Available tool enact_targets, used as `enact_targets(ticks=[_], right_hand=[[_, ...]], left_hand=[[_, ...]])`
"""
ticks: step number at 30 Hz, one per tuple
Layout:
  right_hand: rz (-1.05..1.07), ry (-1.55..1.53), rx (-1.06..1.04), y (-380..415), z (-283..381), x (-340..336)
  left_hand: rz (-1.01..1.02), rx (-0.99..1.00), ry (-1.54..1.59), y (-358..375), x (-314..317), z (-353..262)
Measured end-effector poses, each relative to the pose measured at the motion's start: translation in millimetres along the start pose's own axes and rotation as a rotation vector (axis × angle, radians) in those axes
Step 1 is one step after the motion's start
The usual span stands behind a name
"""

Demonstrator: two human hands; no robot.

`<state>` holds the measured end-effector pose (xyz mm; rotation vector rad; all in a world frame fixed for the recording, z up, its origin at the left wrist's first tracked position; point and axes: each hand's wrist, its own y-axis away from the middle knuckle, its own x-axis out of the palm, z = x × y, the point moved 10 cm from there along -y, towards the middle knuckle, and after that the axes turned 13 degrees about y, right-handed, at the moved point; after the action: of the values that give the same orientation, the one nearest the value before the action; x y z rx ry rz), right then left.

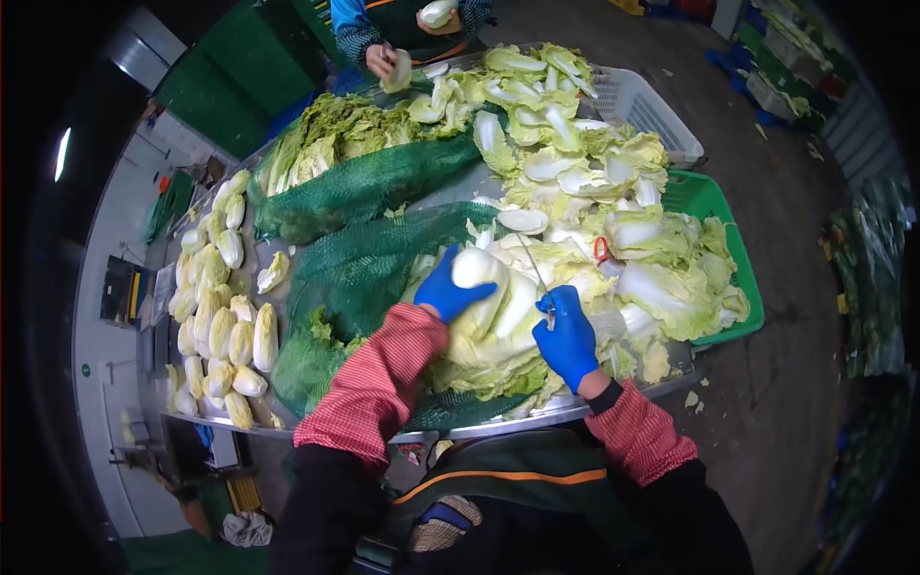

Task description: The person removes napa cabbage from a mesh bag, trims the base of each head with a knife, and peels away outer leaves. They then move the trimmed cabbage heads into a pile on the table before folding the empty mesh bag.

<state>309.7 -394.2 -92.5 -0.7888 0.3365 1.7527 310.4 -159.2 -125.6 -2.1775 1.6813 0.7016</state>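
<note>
My left hand (450, 289), in a blue glove, is wrapped round the white base of a napa cabbage (476, 269) at the front middle of the table. My right hand (569, 341), also blue-gloved, grips a knife (534, 261) just to the right of that cabbage. The thin blade points up and away from me, near a cut white stem piece (523, 221). Loose outer leaves (498, 369) lie under and around both hands. Left of my left hand spreads a green mesh bag (335, 259).
Trimmed cabbages (218, 331) stand in rows at the table's left. Another mesh bag (374, 187) of cabbages lies farther back. Leaves spill over a green crate (747, 278) and a white crate (661, 115) at right. A co-worker's hands (382, 63) hold cabbage pieces across the table.
</note>
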Motion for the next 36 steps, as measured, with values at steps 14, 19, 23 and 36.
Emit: enact_targets(ticks=[14, 19, 23, 36], right_hand=[[0.358, -0.106, -0.173, -51.1, 84.1, 1.0], [0.374, -0.125, -0.146, -41.7, 87.6, 9.1], [0.327, -0.133, -0.083, -37.6, 81.3, 14.1], [0.242, -0.061, -0.105, -26.3, 48.5, -19.2]], left_hand=[[0.183, -0.201, 1.427, 62.5, -14.3, -41.7], [0.017, -0.001, 1.11, 64.1, -36.0, -45.7], [0.008, 0.015, 1.035, 67.4, -35.5, -45.8], [0.055, -0.122, 2.157, 55.1, -21.1, -31.2]])
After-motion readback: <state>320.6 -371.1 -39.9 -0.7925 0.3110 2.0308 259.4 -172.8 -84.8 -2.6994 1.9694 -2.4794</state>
